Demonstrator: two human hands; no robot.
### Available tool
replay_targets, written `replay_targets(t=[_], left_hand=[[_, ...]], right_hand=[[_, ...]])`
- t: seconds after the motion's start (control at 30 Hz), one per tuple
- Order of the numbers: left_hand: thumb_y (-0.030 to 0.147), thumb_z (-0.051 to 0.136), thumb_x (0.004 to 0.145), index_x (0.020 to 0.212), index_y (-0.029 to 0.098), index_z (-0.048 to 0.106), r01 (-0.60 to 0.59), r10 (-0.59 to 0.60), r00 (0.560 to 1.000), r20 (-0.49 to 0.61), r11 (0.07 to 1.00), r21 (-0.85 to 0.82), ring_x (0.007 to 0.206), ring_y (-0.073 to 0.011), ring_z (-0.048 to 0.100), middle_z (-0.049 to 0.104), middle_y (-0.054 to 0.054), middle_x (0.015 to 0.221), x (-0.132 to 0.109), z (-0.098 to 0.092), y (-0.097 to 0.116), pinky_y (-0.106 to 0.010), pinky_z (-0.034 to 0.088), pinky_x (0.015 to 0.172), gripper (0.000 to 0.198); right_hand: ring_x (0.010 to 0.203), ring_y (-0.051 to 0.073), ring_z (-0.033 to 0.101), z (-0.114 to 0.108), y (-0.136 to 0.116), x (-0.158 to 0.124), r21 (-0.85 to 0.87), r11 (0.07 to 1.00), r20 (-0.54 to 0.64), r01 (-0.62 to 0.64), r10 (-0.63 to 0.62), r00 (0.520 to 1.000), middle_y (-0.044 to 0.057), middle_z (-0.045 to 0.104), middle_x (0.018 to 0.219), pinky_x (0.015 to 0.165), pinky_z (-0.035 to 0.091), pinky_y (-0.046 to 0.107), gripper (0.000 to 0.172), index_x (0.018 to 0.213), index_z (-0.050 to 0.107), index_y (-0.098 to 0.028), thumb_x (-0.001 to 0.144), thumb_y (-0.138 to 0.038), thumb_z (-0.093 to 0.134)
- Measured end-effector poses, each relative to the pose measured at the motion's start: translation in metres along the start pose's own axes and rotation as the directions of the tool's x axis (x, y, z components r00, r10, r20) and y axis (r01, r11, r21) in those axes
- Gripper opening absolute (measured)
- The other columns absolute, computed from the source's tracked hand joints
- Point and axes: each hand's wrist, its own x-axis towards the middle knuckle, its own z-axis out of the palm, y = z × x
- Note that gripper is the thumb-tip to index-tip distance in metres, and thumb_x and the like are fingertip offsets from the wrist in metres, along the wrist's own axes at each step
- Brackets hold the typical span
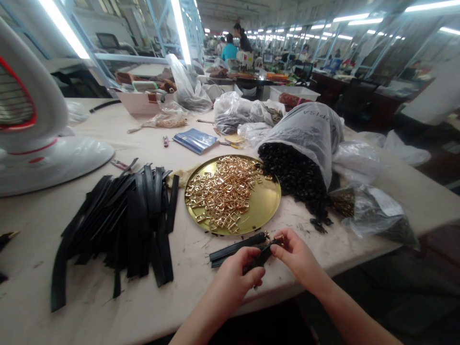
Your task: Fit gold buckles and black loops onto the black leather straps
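Between my two hands is a short black leather strap (263, 256), above the table's front edge. My left hand (240, 270) is closed around its lower part. The fingers of my right hand (293, 251) pinch its upper end, where a small gold-coloured buckle (280, 238) partly shows. Just behind my hands, finished-looking black straps (233, 248) with metal at one end lie side by side on the table. Beyond them a round gold tray (264, 206) bears a heap of gold buckles (224, 189). At left lies a loose pile of black strips (136, 215).
A plastic bag (305, 134) on its side spills small black pieces (294, 172) right of the tray. Near it lies a clear bag (381, 215). A blue booklet (196, 140) is behind the tray. A white fan-like appliance (43, 158) stands at left. People work farther back.
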Motion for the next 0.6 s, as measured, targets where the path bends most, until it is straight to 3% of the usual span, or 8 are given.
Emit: replay_targets(t=[0.2, 0.3, 0.47, 0.6], left_hand=[[0.021, 0.057, 0.070, 0.112, 0.017, 0.048, 0.017, -0.018, 0.999, -0.032, 1.000, -0.025, 0.059, -0.0132, 0.060, 0.065, -0.005, 0.086, 0.001, 0.011, 0.002, -0.027, 0.047, 0.061, 0.044], [0.016, 0.061, 0.065, 0.108, 0.017, 0.050, -0.019, 0.018, 1.000, -0.024, 0.999, -0.043, 0.073, -0.0163, 0.062, 0.066, -0.005, 0.087, -0.004, 0.009, 0.004, -0.028, 0.047, 0.068, 0.045], [0.022, 0.054, 0.071, 0.088, 0.014, 0.053, 0.136, -0.127, 0.990, 0.069, 0.980, -0.143, 0.059, -0.0146, 0.061, 0.066, -0.004, 0.072, -0.014, 0.005, 0.005, -0.025, 0.045, 0.053, 0.018], [0.020, 0.055, 0.069, 0.079, 0.015, 0.052, 0.156, -0.150, 0.988, 0.044, 0.964, -0.216, 0.053, -0.0115, 0.059, 0.065, -0.001, 0.063, -0.016, 0.008, 0.001, -0.022, 0.043, 0.051, 0.012]], right_hand=[[0.066, 0.013, 0.055, 0.003, -0.015, -0.012, -0.226, 0.974, 0.174, 0.032, 0.008, 0.985, -0.001, 0.059, 0.072, 0.060, 0.042, 0.024, 0.013, 0.086, 0.054, -0.019, 0.075, -0.022, 0.056], [0.067, 0.012, 0.054, 0.001, -0.020, -0.017, -0.292, 0.954, 0.190, 0.061, -0.005, 0.982, -0.001, 0.060, 0.074, 0.060, 0.041, 0.023, 0.011, 0.085, 0.055, -0.019, 0.074, -0.019, 0.055], [0.060, 0.011, 0.052, 0.001, -0.015, -0.022, -0.300, 0.952, 0.133, 0.056, -0.017, 0.991, -0.002, 0.058, 0.068, 0.055, 0.040, 0.022, 0.012, 0.086, 0.053, -0.019, 0.075, -0.020, 0.053], [0.071, 0.014, 0.056, 0.002, -0.020, -0.028, -0.425, 0.888, 0.167, 0.176, -0.114, 0.979, -0.001, 0.060, 0.075, 0.065, 0.043, 0.024, 0.010, 0.083, 0.055, -0.019, 0.074, -0.016, 0.052]])
